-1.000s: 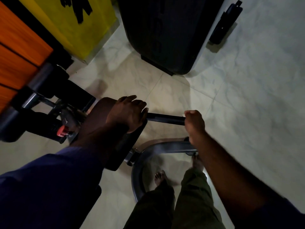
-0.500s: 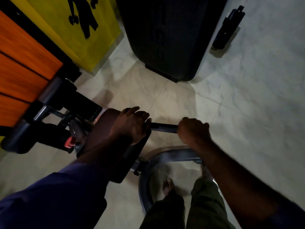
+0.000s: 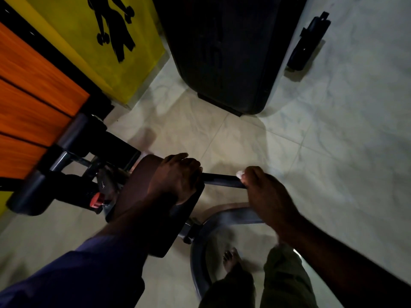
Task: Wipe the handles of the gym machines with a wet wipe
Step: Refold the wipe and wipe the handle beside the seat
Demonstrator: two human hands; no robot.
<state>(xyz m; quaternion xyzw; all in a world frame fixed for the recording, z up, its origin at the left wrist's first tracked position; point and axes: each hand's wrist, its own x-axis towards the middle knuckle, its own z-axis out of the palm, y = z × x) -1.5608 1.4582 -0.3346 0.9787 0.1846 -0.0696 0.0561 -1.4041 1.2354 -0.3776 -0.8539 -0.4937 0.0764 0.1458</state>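
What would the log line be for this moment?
left grip: holds pad | right grip: presses wipe against handle | stage: wiping handle

Yellow sign [image 3: 142, 70], orange panels [image 3: 29, 90], pale tiled floor [image 3: 333, 152].

Figure pictogram [image 3: 113, 30] on yellow panel [image 3: 139, 70]
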